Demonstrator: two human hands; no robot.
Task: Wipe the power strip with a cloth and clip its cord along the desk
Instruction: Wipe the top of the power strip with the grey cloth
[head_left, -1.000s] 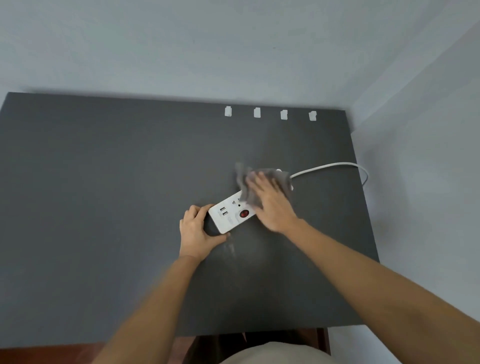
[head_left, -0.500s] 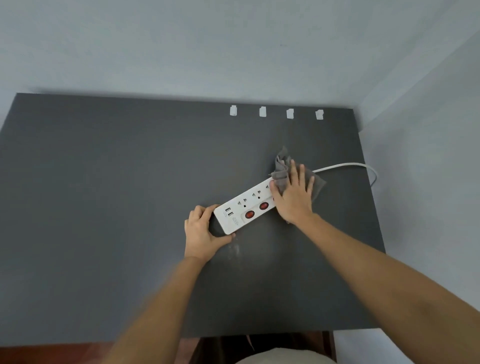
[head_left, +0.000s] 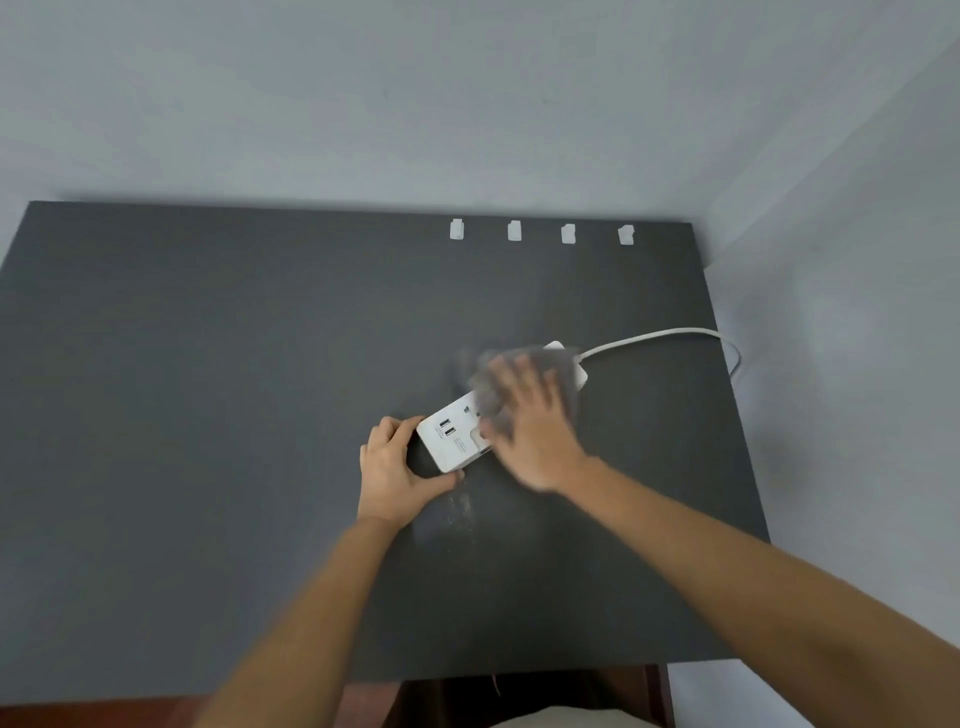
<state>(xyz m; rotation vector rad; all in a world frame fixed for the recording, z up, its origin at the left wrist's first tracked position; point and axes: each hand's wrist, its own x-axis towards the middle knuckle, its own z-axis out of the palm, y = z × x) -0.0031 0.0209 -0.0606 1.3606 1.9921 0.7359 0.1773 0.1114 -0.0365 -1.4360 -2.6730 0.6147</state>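
Observation:
A white power strip (head_left: 451, 440) lies diagonally on the dark grey desk (head_left: 208, 415). My left hand (head_left: 395, 470) grips its near end, by the USB ports. My right hand (head_left: 530, 421), blurred by motion, presses a grey cloth (head_left: 485, 395) flat on the strip's middle and hides its sockets and switches. The strip's far end (head_left: 576, 366) shows beyond the cloth. Its white cord (head_left: 654, 336) runs right from there and drops over the desk's right edge.
Several white cord clips (head_left: 514, 230) stand in a row along the desk's back edge, unused. Pale walls close the desk in at the back and right. A faint dusty smear (head_left: 462, 512) marks the desk in front of the strip.
My right hand slid the cloth back along the strip from its far end to the middle, covering the red switches. The left hand kept its grip on the near end.

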